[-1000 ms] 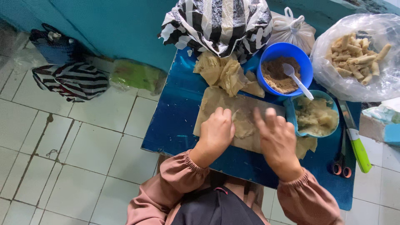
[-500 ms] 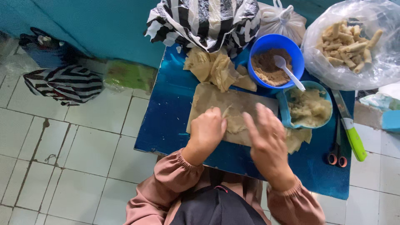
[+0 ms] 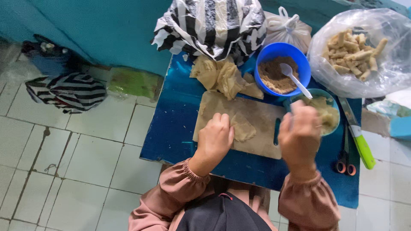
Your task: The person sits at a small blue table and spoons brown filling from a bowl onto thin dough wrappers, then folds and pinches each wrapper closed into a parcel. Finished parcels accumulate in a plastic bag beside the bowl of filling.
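- L hand [image 3: 215, 137] rests on the wooden cutting board [image 3: 248, 124], fingers curled and pressed down on the left edge of a thin beige wrapper sheet [image 3: 243, 127]; pinning it, not pinching.
- Wrapper sheet lies flat mid-board, just at 3 o'clock of L hand.
- R hand [image 3: 299, 132] is lifted above the board's right end, blurred; fingers look loosely bunched, can't tell if anything's in them.
- Small teal bowl [image 3: 332, 112] w/ pale filling sits right behind R hand at 12–1 o'clock.
- Blue bowl [image 3: 282, 68] of brown crumbly filling w/ white spoon [image 3: 294, 79] at 12 o'clock of the board.
- Heap of spare sheets [image 3: 222, 77] at 11 o'clock, touching the board's far edge.
- Clear bag of finished rolls [image 3: 359, 51] at 2 o'clock; green-handled knife [image 3: 357, 137] and scissors [image 3: 346, 160] at 3–4 o'clock on the blue table [image 3: 171, 128].
- Handling, my guess: the sheet looks v. light, limp, prob. a bit tacky and easy to tear. Best lifted by a corner or edge w/ fingertips, other hand flat on it to stop sliding.
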Available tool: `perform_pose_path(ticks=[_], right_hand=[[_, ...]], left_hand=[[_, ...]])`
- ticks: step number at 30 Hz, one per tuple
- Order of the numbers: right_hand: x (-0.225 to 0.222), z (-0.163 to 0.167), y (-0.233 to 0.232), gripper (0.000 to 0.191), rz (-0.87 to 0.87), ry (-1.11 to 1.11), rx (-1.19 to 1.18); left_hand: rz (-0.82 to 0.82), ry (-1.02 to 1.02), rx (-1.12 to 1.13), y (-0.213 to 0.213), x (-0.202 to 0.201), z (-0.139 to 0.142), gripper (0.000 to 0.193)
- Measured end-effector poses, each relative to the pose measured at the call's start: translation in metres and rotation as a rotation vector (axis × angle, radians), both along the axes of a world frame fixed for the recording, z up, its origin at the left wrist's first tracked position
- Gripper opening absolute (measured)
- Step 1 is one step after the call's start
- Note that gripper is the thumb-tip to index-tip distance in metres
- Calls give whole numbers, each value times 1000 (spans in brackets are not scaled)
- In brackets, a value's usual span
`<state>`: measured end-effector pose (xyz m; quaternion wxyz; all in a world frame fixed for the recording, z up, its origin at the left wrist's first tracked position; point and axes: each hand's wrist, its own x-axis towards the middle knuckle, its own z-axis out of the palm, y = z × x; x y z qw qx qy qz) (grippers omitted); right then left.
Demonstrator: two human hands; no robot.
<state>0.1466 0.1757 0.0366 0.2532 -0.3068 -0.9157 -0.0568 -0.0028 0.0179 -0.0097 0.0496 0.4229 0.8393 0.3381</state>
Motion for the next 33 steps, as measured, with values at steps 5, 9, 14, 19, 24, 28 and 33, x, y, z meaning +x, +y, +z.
perform_pose_path(ticks=[5, 9, 14, 19, 24, 28, 33], right_hand=[[-16, 3, 46, 33, -52, 385, -505], [-41, 0, 61, 13, 10, 472, -467], [-66, 3, 65, 11, 107, 465, -360], [-71, 3, 63, 16, 88, 537, -599], [-66, 1, 74, 19, 74, 709, -910], [-59, -3, 80, 19, 87, 805, -941], [-47, -3, 83, 19, 90, 808, -976]], left_hand=[[-20, 14, 26, 1, 5, 3, 17], [-17, 29, 90, 0, 6, 5, 14], [-35, -47, 132, -5, 4, 7, 11], [-38, -58, 128, -5, 2, 7, 10], [-36, -49, 123, -5, 2, 4, 9], [-35, -39, 112, -5, 2, 3, 10], [-43, -43, 133, -6, 2, 4, 11]])
